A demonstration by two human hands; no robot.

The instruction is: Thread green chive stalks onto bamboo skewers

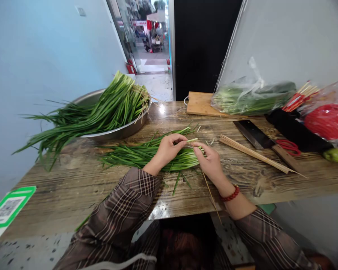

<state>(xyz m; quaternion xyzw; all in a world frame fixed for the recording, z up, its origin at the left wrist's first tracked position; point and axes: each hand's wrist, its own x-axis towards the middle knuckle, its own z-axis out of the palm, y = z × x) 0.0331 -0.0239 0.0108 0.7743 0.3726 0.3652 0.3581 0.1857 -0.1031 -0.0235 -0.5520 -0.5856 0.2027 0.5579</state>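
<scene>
My left hand [169, 149] pinches a garlic chive stalk [192, 140] by thumb and forefinger, its pale end pointing right. Close beside it, my right hand [210, 162] grips a thin bamboo skewer [209, 189] near its upper end; the rest slants down past the table's front edge. The two sets of fingertips nearly meet, and whether the skewer's tip touches the stalk is too small to tell. Under and around both hands lies a loose pile of garlic chives [135, 154], white ends to the right. Some cut bits are scattered near it.
A metal basin [116, 134] heaped with skewered chives [109, 101] stands at the back left. On the right lie a bundle of skewers [250, 153], a cleaver [252, 133], a cutting board [199, 104] and bagged greens [250, 96]. A QR-code card [9, 210] is at the left edge.
</scene>
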